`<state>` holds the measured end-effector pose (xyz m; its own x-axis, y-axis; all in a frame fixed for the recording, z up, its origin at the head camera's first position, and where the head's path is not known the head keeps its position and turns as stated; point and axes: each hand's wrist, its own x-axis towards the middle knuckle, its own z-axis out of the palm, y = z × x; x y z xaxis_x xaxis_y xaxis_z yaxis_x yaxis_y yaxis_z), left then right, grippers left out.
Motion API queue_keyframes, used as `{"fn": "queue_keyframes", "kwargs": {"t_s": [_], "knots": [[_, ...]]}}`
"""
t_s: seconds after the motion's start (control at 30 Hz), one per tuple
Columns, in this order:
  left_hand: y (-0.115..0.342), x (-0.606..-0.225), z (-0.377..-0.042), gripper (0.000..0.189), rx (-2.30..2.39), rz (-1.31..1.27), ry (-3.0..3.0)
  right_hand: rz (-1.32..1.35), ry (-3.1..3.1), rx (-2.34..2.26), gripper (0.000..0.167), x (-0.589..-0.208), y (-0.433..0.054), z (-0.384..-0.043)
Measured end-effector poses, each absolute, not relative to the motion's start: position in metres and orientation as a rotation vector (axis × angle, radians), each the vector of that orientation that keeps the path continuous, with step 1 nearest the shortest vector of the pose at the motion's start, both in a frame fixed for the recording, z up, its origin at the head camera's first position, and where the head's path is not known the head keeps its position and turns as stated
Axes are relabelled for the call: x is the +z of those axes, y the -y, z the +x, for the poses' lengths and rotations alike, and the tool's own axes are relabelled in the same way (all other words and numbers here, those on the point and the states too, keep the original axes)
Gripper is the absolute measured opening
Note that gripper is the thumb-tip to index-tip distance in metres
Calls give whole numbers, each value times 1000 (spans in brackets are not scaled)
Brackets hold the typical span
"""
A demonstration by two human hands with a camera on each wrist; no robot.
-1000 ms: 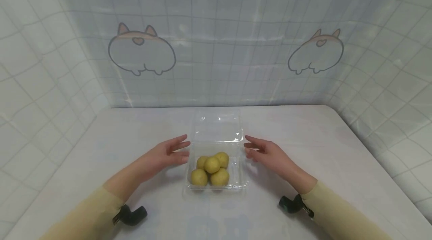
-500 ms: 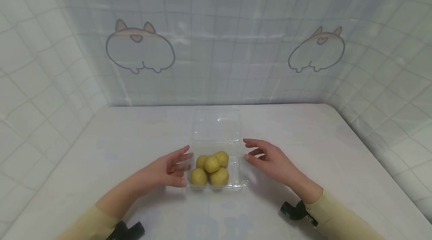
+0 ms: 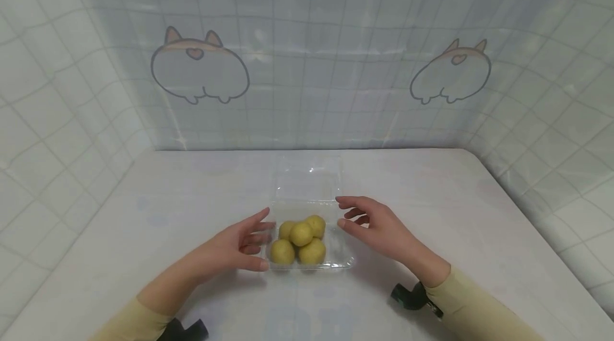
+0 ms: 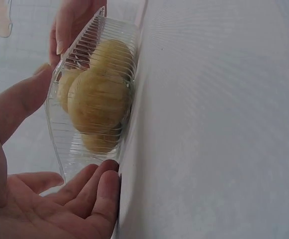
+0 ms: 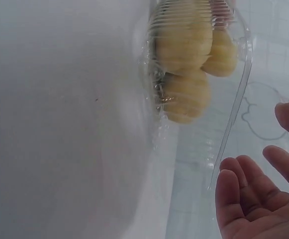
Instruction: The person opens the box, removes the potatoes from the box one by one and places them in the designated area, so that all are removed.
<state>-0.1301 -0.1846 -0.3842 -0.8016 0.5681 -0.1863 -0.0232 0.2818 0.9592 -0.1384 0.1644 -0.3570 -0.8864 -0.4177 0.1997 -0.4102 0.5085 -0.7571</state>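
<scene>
A clear plastic clamshell box (image 3: pixel 338 263) sits in the middle of the table, its lid (image 3: pixel 308 184) folded back flat behind it. Inside lie several round yellow fruits (image 3: pixel 301 234), with one resting on top; their exact kind is unclear. My left hand (image 3: pixel 230 248) is at the box's left side, fingers loosely extended. In the left wrist view its thumb (image 4: pixel 22 102) touches or nearly touches the rim, and the fingers lie low beside the ribbed wall. Over the box's right edge hovers my right hand (image 3: pixel 379 228), fingers loosely bent with nothing between them.
A pale printed cover lies over the table (image 3: pixel 451 202). Behind stands a gridded curtain (image 3: pixel 331 80) with animal drawings, and similar sheets flank both sides. Dark wrist cameras (image 3: pixel 413 297) sit under the sleeves.
My left hand has come nearer to me and in against the box's left side. The right hand has moved slightly left, over the box's edge. Box and fruits have hardly shifted.
</scene>
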Motion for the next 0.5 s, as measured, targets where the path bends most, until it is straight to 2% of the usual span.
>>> {"fn": "queue_keyframes", "kwargs": {"t_s": [0.5], "knots": [[184,-384,-126,108,1518,456,-2142,-920,-2585,-1409,43,-360,-139,-144]]}}
